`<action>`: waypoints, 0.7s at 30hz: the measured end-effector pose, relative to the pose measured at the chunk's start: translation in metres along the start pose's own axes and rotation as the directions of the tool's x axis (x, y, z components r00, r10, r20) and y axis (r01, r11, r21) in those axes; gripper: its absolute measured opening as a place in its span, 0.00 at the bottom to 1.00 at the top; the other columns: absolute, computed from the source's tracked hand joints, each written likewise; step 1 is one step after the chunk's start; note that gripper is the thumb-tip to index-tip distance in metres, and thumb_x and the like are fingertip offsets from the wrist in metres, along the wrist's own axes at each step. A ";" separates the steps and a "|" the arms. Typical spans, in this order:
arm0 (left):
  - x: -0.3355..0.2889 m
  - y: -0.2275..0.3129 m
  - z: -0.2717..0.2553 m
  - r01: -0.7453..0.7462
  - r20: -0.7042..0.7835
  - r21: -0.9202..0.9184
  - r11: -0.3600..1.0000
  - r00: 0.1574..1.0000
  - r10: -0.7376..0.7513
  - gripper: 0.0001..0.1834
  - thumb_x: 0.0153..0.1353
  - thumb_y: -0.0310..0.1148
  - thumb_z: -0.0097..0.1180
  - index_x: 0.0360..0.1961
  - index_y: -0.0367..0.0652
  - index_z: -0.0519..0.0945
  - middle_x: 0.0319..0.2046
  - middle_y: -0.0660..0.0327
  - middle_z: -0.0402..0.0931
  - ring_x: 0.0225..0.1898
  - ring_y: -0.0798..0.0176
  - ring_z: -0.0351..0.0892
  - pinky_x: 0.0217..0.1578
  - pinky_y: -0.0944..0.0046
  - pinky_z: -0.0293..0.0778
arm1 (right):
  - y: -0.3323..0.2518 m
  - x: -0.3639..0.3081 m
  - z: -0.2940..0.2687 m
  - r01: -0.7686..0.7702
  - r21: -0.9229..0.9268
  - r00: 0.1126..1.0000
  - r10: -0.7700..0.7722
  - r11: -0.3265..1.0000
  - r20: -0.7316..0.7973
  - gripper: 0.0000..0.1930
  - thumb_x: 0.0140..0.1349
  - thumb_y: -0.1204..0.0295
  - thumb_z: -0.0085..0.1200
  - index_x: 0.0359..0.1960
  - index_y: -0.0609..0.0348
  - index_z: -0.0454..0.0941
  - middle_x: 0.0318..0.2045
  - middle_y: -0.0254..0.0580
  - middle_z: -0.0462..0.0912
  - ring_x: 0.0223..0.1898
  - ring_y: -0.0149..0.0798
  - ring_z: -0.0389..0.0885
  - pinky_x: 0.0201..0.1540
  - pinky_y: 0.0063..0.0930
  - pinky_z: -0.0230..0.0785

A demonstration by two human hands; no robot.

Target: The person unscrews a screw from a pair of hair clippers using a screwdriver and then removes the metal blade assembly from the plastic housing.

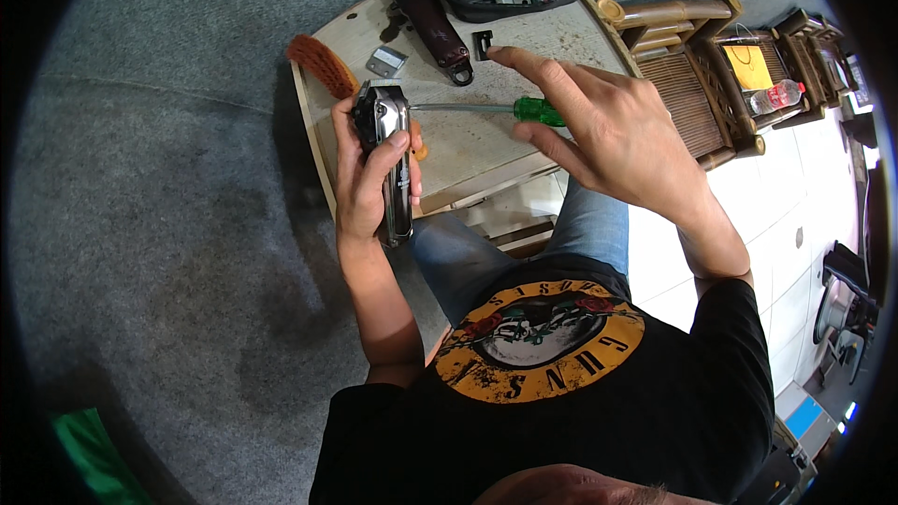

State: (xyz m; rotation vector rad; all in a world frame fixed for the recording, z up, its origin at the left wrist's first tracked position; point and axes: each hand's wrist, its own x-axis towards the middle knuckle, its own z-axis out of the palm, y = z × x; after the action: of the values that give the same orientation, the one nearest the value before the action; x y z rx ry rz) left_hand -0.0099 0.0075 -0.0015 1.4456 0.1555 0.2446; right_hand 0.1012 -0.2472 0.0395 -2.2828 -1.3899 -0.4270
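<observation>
Clipper [401,184] — one in left fingers [346,136], one screwdriver [531,110], one brush [323,64]

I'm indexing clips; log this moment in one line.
left hand: holding hair clipper | right hand: fingertip at small black part | green-handled screwdriver: partly beneath right hand

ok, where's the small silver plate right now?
Head view: the small silver plate is on the table's left part, between the orange-bristled brush and dark clipper, just beyond the chrome clipper in the left hand.
</observation>
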 end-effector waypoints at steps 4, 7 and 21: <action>0.000 0.000 0.000 0.003 -0.011 0.001 1.000 1.000 -0.003 0.26 0.69 0.35 0.56 0.64 0.45 0.61 0.36 0.51 0.74 0.17 0.70 0.75 0.14 0.71 0.74 | 0.003 0.001 0.004 0.036 -0.014 0.998 -0.037 0.999 -0.051 0.26 0.70 0.65 0.59 0.70 0.46 0.72 0.37 0.35 0.88 0.32 0.36 0.90 0.27 0.26 0.80; 0.000 0.001 0.002 0.000 -0.018 -0.010 1.000 1.000 0.000 0.26 0.69 0.35 0.56 0.63 0.45 0.61 0.36 0.51 0.74 0.17 0.70 0.75 0.14 0.71 0.74 | 0.005 0.001 0.006 0.094 -0.023 0.991 -0.096 0.995 -0.090 0.27 0.70 0.65 0.59 0.70 0.46 0.71 0.34 0.34 0.87 0.34 0.36 0.90 0.26 0.26 0.80; 0.001 -0.002 -0.001 -0.010 0.012 -0.015 1.000 1.000 0.010 0.26 0.69 0.36 0.57 0.62 0.45 0.61 0.36 0.52 0.75 0.17 0.70 0.75 0.14 0.71 0.74 | 0.004 0.000 0.009 0.080 -0.026 0.993 -0.082 0.996 -0.083 0.30 0.70 0.66 0.59 0.73 0.38 0.68 0.33 0.37 0.86 0.36 0.38 0.90 0.29 0.30 0.83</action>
State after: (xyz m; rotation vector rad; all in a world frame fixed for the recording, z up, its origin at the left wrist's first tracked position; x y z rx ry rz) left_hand -0.0093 0.0089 -0.0033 1.4333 0.1365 0.2443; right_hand 0.1052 -0.2438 0.0311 -2.2049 -1.4456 -0.5606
